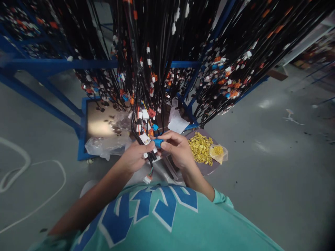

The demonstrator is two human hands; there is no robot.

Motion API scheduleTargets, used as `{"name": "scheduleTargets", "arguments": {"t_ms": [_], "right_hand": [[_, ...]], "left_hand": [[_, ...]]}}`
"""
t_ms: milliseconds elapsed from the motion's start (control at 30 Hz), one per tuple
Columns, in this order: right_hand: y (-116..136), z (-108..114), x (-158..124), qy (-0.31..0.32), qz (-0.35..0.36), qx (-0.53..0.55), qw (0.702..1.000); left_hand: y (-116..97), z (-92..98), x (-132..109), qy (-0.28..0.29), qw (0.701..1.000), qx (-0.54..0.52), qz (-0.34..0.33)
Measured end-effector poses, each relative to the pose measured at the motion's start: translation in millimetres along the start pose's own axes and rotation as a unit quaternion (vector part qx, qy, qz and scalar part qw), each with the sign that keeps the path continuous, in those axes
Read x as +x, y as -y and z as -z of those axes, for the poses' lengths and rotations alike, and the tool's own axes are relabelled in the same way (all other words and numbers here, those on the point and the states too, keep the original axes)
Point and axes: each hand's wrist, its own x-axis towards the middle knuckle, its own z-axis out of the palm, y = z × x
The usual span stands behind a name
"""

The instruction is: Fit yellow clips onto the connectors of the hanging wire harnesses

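Note:
A bundle of black wire harness (136, 104) hangs down in front of me, ending in white, orange, red and blue connectors. My left hand (134, 157) is closed around its lower end, with a white connector (145, 139) by the thumb. Between the thumb and fingers of my right hand (179, 148) is a blue connector (158, 143), and the left thumb is close beside it. Below the hands dangles another white connector (148, 179) on thin coloured wires. The fingers partly hide the wires at the grip.
A blue metal rack (62, 64) carries many hanging harnesses. On its base tray (98, 122) lie clear plastic bags (106, 144) and a white sheet (178, 122). To my right, a grey bin (209, 169) holds yellow clips (200, 148) and a small bag (219, 153). A white hose (22, 150) lies at left.

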Motion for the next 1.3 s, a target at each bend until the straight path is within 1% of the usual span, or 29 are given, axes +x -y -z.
{"name": "scheduleTargets", "arguments": {"t_ms": [167, 300, 367, 500, 600, 733, 833, 933, 1067, 1200, 1300], "right_hand": [[-3.2, 1.2, 3.2, 0.009, -0.047, 0.046, 0.998], [-5.0, 2.1, 5.4, 0.025, -0.055, 0.052, 0.997], [-5.3, 3.4, 7.6, 0.027, -0.056, 0.048, 0.997], [-4.8, 6.1, 14.9, -0.005, -0.048, 0.024, 0.999], [-5.8, 6.8, 20.3, -0.041, -0.047, 0.04, 0.997], [-9.9, 6.1, 22.9, -0.065, -0.058, 0.079, 0.993], [-12.1, 5.0, 22.1, -0.077, -0.055, 0.068, 0.993], [-13.1, 4.5, 20.8, -0.081, -0.053, 0.033, 0.995], [-16.5, 8.3, 19.8, -0.093, -0.045, -0.008, 0.995], [-22.8, 14.7, 23.0, -0.105, -0.03, -0.059, 0.992], [-24.8, 15.5, 31.4, -0.105, -0.004, -0.115, 0.988]], "left_hand": [[0.6, 2.2, -1.1, -0.015, 1.0, 0.009, -0.004], [1.9, 3.6, -1.6, -0.015, 1.0, 0.016, -0.004], [0.6, 2.1, -1.0, -0.029, 1.0, 0.006, 0.011], [-11.4, -4.5, 1.1, -0.072, 0.993, -0.048, 0.083], [-24.6, -9.3, 1.5, -0.064, 0.985, -0.101, 0.126], [-33.9, -12.6, 0.8, -0.051, 0.98, -0.143, 0.132], [-33.7, -11.1, 0.0, -0.048, 0.982, -0.14, 0.119], [-33.6, -4.2, -3.3, -0.068, 0.987, -0.1, 0.11], [-39.3, 13.2, -15.2, -0.111, 0.989, -0.035, 0.091], [-45.8, 34.5, -32.4, -0.146, 0.988, 0.007, 0.046], [-48.5, 49.5, -43.8, -0.151, 0.988, 0.03, 0.004]]}}
